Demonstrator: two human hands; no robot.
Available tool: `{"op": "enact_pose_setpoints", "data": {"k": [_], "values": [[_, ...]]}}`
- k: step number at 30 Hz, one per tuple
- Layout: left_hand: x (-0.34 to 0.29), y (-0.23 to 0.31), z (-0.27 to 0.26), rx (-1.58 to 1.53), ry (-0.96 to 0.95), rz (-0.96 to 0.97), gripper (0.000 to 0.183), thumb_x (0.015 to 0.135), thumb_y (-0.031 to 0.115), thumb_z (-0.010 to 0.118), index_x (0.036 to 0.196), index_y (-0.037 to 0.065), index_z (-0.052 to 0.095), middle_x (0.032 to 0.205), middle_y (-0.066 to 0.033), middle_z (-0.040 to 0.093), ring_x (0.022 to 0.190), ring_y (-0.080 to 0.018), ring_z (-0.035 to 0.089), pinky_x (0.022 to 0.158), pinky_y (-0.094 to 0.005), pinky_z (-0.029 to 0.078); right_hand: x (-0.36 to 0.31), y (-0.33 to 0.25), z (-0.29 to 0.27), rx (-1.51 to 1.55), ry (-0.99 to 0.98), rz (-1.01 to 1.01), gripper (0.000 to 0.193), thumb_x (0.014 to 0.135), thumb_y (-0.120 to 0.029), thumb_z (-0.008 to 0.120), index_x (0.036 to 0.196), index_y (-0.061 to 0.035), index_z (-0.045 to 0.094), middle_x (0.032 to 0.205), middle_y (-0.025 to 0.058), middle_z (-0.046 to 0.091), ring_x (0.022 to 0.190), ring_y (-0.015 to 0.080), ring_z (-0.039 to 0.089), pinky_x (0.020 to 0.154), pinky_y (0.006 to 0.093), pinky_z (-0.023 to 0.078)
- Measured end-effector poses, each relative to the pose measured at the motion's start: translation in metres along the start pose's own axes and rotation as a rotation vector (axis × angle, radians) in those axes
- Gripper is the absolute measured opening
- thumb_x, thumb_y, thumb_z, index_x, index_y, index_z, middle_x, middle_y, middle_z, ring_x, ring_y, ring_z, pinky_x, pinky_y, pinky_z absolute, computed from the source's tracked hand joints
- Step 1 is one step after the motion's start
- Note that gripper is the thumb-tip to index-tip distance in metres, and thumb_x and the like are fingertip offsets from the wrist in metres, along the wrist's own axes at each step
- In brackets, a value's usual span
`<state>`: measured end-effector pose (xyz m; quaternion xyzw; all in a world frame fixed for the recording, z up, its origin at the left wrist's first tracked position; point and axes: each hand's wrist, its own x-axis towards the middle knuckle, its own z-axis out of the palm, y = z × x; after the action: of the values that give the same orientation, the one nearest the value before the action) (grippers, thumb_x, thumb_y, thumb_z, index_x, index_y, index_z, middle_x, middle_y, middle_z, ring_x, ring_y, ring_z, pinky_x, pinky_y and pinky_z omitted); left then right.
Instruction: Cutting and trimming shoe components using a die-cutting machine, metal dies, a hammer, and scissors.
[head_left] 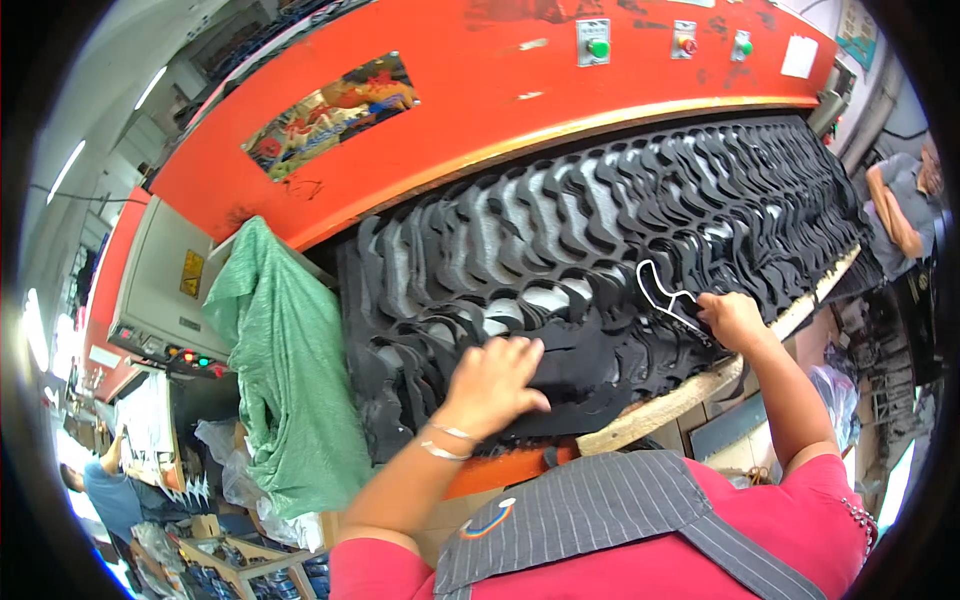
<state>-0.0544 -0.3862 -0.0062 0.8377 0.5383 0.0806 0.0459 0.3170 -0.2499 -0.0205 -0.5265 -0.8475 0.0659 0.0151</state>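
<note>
Black sheet material [590, 375] with many curved cut-out shapes is spread across the machine's bed. My left hand [495, 385] lies over the near part of the sheet, fingers spread, holding nothing. A pale, narrow, curved cutting die [648, 282] rests on the sheet to the right of the middle. My right hand [733, 322] is closed at the die's right end, its fingertips partly hidden. Rows of wavy black strips [560, 210] with pale gaps between them stretch out beyond both hands.
A red machine beam [500, 75] with push buttons spans the far side. Green cloth [280, 370] hangs at left beside a control box [165, 280]. A pale worn edge strip [670, 400] borders the bed's near side. Other people are at far right [900, 205] and lower left [110, 490].
</note>
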Motion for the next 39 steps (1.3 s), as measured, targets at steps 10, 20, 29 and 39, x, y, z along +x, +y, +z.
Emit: {"op": "enact_pose_setpoints", "data": {"k": [10,20,29,39], "values": [[-0.022,-0.203,0.002,-0.316,0.684,-0.879,0.031,0.086,0.022,0.063,0.106,-0.002,0.063,0.104,-0.0219,0.064,0.099,-0.0346,0.061,0.086,-0.0385,0.049,0.116,-0.201,-0.034,0.436,-0.111,-0.593,0.036,0.085,-0.028,0.063,0.11,-0.002,0.061,0.107,0.0199,0.062,0.105,0.0364,0.058,0.091,0.043,0.046],[0.05,-0.23,0.003,0.084,-0.054,-1.128,0.029,0.088,0.017,0.053,0.106,-0.002,0.066,0.115,-0.0175,0.064,0.113,-0.0315,0.057,0.096,-0.0414,0.043,0.306,-0.359,0.051,0.12,-0.057,-0.255,0.033,0.079,-0.017,0.063,0.108,-0.0003,0.065,0.11,0.0155,0.065,0.11,0.0312,0.057,0.09,0.0422,0.045],[0.031,-0.237,-0.016,-0.223,0.028,-1.29,0.042,0.085,0.029,0.066,0.107,-0.007,0.063,0.115,-0.0256,0.06,0.11,-0.0393,0.057,0.093,-0.0431,0.046,0.33,-0.392,0.032,-0.069,-0.35,-0.104,0.042,0.07,-0.018,0.071,0.111,-0.009,0.067,0.115,0.0095,0.065,0.111,0.0251,0.059,0.086,0.0355,0.047],[0.047,-0.207,0.017,0.118,0.142,-1.171,0.028,0.091,0.012,0.045,0.108,-0.005,0.059,0.113,-0.0198,0.059,0.105,-0.0346,0.057,0.094,-0.0381,0.045,0.306,-0.354,0.043,0.244,-0.211,-0.063,0.033,0.076,-0.011,0.06,0.108,-0.0045,0.066,0.105,0.018,0.067,0.105,0.0311,0.063,0.085,0.0396,0.052]]}}
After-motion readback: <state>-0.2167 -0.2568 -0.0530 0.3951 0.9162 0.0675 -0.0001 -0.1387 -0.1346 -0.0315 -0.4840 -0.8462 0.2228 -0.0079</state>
